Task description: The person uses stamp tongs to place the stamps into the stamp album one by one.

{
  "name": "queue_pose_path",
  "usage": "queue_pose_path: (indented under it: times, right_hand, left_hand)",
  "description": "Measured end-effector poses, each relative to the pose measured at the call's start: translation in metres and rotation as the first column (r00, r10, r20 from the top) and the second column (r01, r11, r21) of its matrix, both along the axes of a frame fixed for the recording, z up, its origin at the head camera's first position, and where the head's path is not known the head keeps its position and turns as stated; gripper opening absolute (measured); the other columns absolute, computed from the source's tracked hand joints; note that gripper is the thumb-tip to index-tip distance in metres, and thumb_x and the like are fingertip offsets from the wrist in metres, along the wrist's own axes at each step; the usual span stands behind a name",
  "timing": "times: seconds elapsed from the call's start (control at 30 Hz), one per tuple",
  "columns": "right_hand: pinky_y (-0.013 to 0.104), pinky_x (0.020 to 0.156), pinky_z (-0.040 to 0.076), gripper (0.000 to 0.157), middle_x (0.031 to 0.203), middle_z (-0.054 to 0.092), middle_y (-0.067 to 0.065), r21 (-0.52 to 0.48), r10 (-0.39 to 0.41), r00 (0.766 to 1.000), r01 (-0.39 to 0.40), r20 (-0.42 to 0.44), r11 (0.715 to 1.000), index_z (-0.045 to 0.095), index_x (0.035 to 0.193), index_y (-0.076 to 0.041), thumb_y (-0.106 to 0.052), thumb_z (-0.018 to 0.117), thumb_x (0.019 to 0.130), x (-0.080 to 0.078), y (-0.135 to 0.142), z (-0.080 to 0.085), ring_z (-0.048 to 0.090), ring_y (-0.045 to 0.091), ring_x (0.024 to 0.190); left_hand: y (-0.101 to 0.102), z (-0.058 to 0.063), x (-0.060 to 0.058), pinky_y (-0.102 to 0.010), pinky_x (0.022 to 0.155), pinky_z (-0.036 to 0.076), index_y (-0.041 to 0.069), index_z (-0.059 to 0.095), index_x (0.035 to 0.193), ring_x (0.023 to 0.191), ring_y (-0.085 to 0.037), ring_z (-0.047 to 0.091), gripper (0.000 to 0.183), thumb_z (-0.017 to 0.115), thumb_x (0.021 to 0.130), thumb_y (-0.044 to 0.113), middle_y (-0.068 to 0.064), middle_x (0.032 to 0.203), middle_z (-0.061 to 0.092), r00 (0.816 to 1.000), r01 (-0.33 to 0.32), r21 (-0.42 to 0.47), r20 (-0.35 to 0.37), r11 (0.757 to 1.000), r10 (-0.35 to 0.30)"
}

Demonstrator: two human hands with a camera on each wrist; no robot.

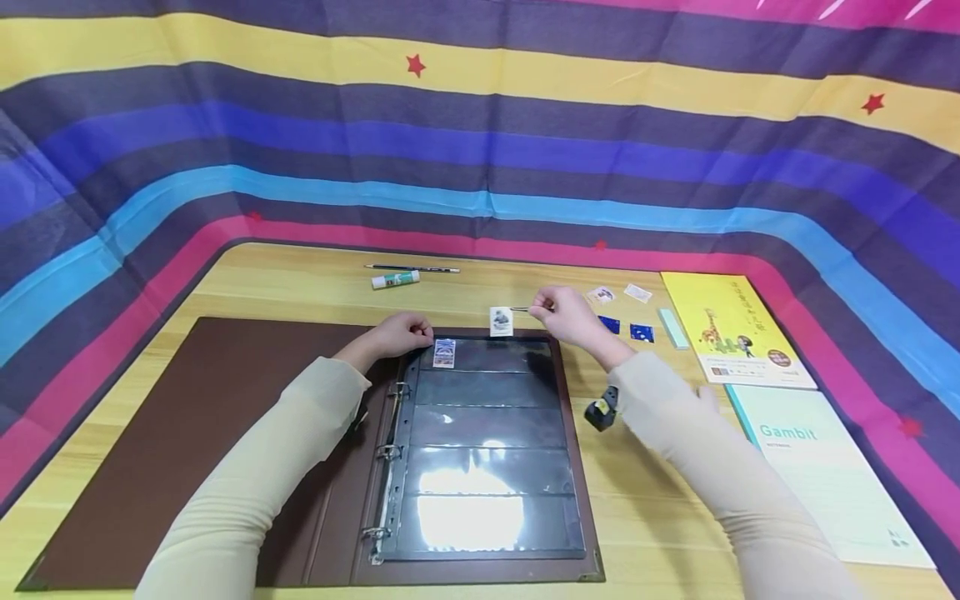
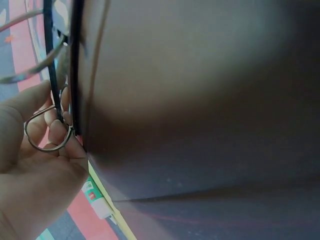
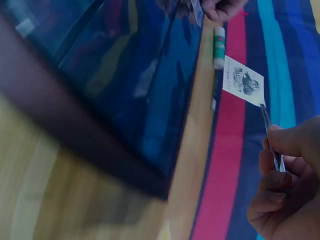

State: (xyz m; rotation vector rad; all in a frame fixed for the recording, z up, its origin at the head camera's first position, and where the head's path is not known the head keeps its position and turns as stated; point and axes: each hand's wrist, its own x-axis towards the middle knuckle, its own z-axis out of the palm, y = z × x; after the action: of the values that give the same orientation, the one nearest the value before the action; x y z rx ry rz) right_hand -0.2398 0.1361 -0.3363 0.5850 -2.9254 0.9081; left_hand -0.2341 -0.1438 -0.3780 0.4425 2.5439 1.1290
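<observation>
A brown ring-binder album (image 1: 262,400) lies spread on the table, with a black stamp page (image 1: 487,387) of clear pocket strips on its rings. My left hand (image 1: 405,335) pinches the page by its top left corner, near a metal ring (image 2: 37,145). Just right of those fingers, a blue and red stamp (image 1: 444,353) sits in the top strip. Between thumb and fingers, my right hand (image 3: 292,170) grips metal tweezers (image 3: 267,127). Their tips hold a white stamp (image 3: 243,81) with a dark printed figure by one corner, raised at the page's top edge.
Beyond the album lie a glue stick (image 1: 395,279) and a pencil (image 1: 438,269). Several loose stamps (image 1: 641,332) and a pale green strip (image 1: 673,328) lie right of my right hand. A yellow book (image 1: 738,329) and a Gambit notebook (image 1: 825,467) line the right edge. Striped cloth (image 1: 487,150) surrounds the table.
</observation>
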Motion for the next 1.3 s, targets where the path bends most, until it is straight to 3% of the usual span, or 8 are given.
queue_pose_path:
  times: [0.4, 0.63, 0.93, 1.3]
  right_hand:
    - [0.026, 0.055, 0.034, 0.012, 0.058, 0.046, 0.001, -0.018, -0.040, 0.999, 0.039, -0.024, 0.999, 0.051, 0.067, -0.008, -0.013, 0.056, 0.077, -0.012, -0.044, -0.021, 0.042, 0.015, 0.056]
    - [0.026, 0.056, 0.034, 0.015, 0.057, 0.047, 0.000, 0.027, -0.023, 0.999, 0.022, 0.033, 0.999, 0.051, 0.063, -0.009, -0.014, 0.056, 0.076, -0.007, -0.047, -0.028, 0.044, 0.016, 0.057]
    - [0.026, 0.056, 0.035, 0.016, 0.057, 0.048, 0.000, 0.107, 0.052, 0.995, -0.061, 0.084, 0.992, 0.052, 0.061, -0.008, -0.015, 0.058, 0.075, 0.000, -0.043, -0.030, 0.044, 0.015, 0.057]
    - [0.028, 0.058, 0.036, 0.011, 0.064, 0.051, -0.002, 0.198, 0.072, 0.997, -0.067, -0.018, 0.978, 0.055, 0.066, -0.013, -0.018, 0.060, 0.075, -0.007, -0.043, -0.029, 0.047, 0.014, 0.062]
  left_hand:
    - [0.000, -0.002, -0.002, -0.028, 0.062, 0.035, 0.003, 0.053, 0.084, 0.066, -0.017, 0.041, 0.008, 0.049, 0.082, 0.009, -0.005, 0.072, 0.047, 1.000, 0.005, 0.001, -0.001, 1.000, -0.005]
    - [0.000, -0.002, -0.001, -0.028, 0.062, 0.035, 0.003, 0.053, 0.084, 0.067, -0.017, 0.041, 0.008, 0.049, 0.082, 0.010, -0.006, 0.074, 0.047, 1.000, 0.014, 0.014, 0.004, 1.000, -0.014]
    - [-0.002, -0.003, -0.002, -0.028, 0.063, 0.035, 0.004, 0.053, 0.084, 0.068, -0.017, 0.042, 0.007, 0.050, 0.082, 0.011, -0.005, 0.074, 0.047, 1.000, 0.000, 0.003, -0.009, 1.000, 0.000]
    - [-0.003, -0.003, -0.002, -0.029, 0.063, 0.035, 0.005, 0.052, 0.083, 0.069, -0.018, 0.042, 0.007, 0.050, 0.082, 0.011, -0.005, 0.074, 0.047, 1.000, 0.005, 0.003, -0.004, 1.000, -0.005]
